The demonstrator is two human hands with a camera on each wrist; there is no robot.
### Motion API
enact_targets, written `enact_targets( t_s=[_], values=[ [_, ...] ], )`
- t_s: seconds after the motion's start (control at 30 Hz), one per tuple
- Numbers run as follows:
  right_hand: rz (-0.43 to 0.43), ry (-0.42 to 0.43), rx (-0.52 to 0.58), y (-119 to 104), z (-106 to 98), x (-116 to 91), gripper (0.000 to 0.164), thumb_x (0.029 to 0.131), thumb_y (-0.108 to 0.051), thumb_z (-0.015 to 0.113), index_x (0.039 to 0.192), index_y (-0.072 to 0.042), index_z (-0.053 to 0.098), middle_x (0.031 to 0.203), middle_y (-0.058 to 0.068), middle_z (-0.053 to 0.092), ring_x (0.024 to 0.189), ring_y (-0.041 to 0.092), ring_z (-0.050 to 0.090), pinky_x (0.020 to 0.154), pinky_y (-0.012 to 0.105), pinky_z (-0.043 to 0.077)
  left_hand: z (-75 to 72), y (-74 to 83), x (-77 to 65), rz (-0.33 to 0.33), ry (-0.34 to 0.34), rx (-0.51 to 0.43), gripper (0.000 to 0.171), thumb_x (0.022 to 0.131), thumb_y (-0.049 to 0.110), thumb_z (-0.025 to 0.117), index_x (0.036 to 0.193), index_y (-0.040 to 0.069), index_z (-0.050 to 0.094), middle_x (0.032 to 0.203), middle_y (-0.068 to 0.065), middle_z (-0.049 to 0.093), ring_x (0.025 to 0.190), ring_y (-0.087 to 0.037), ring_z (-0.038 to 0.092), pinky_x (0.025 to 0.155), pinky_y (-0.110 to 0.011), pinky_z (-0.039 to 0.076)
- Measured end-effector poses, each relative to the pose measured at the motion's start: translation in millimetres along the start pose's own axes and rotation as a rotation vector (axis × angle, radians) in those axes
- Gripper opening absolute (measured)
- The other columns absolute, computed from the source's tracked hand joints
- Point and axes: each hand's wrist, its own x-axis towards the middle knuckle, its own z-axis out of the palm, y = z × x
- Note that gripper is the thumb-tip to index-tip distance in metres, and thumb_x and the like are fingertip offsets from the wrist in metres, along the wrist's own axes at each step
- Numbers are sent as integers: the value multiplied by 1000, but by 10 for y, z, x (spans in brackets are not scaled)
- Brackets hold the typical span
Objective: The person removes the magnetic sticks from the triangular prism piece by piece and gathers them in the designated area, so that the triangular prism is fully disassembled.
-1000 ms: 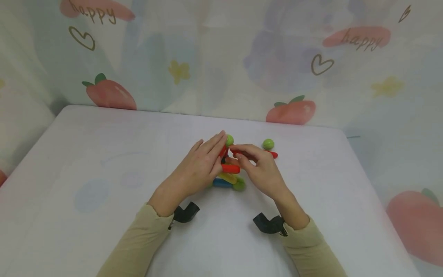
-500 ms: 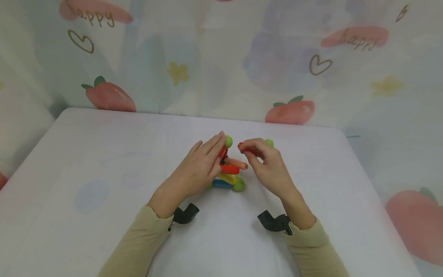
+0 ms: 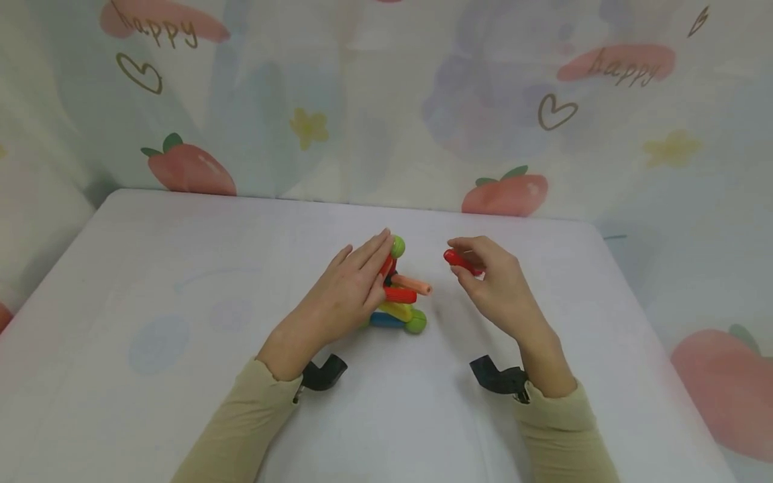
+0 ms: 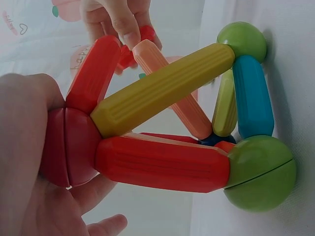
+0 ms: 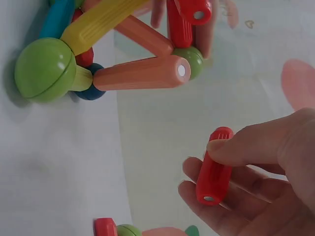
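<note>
My left hand [image 3: 341, 292] grips a dark red ball [image 4: 69, 146] at the top of a magnetic rod-and-ball structure, between thumb and fingers. In the left wrist view, red [image 4: 162, 162] and yellow [image 4: 165, 88] rods join it to green balls near the table, with a blue rod [image 4: 253, 96] between them. Two salmon rods show in the right wrist view; one salmon rod [image 5: 138, 74] has a free magnetic end. To the right of the structure, my right hand [image 3: 498, 285] pinches a short red magnetic rod [image 5: 215, 167] between thumb and fingers, apart from the structure.
A loose red rod [image 5: 105, 227] and a green ball [image 5: 129, 230] lie at the bottom of the right wrist view. The white table [image 3: 199, 268] meets a printed cloth backdrop [image 3: 374, 100] behind. Each wrist carries a black camera mount [image 3: 498, 376].
My right hand has moved away from the structure to the right, carrying the red rod, and now covers the loose green ball in the head view. The left hand has stayed in place.
</note>
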Motion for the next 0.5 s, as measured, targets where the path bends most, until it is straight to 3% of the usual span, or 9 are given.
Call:
enact_targets(
  t_s=[0.3,0.5],
  values=[
    [-6,26,-86,141,-156,-36,29,87,4,70,115,0,66,109,13,64,101,30,66,86,50,57,5,-2,8,1,-1,-6,60,100,18,42,156,6,27,164,-6,28,150,-20,31,121,-52,27],
    [51,55,-152,215,-194,-64,31,86,5,70,117,2,66,109,17,63,99,32,62,82,50,55,14,-3,-1,-3,-5,-10,60,99,18,42,156,6,27,164,-6,28,150,-20,31,121,-52,27]
  ],
)
